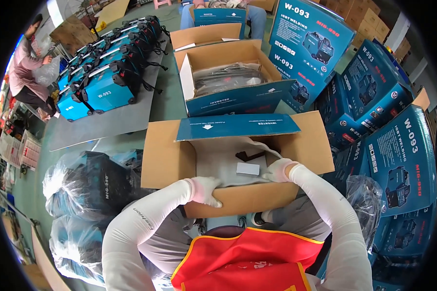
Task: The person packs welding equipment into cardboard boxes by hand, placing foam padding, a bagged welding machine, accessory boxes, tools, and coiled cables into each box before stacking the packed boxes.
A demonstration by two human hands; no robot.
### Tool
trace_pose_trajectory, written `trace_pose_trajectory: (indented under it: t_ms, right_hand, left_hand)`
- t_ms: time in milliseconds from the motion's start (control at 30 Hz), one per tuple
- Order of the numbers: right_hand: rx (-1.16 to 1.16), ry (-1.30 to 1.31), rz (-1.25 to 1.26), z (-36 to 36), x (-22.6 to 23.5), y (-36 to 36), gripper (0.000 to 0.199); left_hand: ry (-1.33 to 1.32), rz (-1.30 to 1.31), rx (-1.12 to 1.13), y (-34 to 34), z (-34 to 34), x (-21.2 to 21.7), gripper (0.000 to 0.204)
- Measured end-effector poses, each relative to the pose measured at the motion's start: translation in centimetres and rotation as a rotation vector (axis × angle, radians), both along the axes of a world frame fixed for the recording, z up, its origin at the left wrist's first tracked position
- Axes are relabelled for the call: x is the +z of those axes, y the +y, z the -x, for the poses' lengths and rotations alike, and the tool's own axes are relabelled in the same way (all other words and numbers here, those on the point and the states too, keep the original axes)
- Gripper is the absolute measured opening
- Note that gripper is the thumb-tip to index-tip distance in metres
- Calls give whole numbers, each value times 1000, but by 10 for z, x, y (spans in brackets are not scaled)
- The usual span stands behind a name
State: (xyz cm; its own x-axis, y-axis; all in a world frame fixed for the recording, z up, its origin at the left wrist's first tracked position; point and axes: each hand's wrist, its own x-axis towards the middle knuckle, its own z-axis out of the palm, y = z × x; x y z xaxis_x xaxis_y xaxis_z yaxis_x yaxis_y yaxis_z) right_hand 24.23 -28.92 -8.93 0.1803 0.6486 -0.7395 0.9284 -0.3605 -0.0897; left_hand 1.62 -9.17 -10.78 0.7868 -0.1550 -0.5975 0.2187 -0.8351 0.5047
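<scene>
An open cardboard box (pixel 238 200) with a teal far flap stands in front of me. A white foam sheet (pixel 211 160) lines its inside. On the sheet lie a small white box (pixel 248 169) and a dark brown angular piece (pixel 250 155), whose kind I cannot tell. My left hand (pixel 206 190), in a white glove, grips the near wall toward its left end, thumb outside and fingers over the edge. Gloved too, my right hand (pixel 278 170) reaches inside the near right corner, its fingers closed on the foam sheet's edge; the fingertips are partly hidden.
Beyond stands another open box (pixel 233 101) holding a plastic-wrapped item. Teal printed cartons (pixel 403 155) are stacked at the right. Plastic-wrapped machines (pixel 85 186) sit at the left, with teal machines (pixel 104 89) on a board behind. One person (pixel 26 68) stands far left; another sits at the back.
</scene>
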Motion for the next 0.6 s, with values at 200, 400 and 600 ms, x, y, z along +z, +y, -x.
trace_pose_trajectory:
  t_ms: [200, 400, 600]
  right_hand:
    - [-93, 163, -39, -22, -42, 1, 51]
    - [52, -44, -18, -31, -75, 45, 63]
    - [71, -157, 49, -14, -115, 79, 60]
  left_hand:
    - [-8, 8, -76, -7, -5, 16, 69]
    - [-79, -42, -52, -31, 17, 8, 56]
    - [-96, -62, -50, -39, 28, -4, 59]
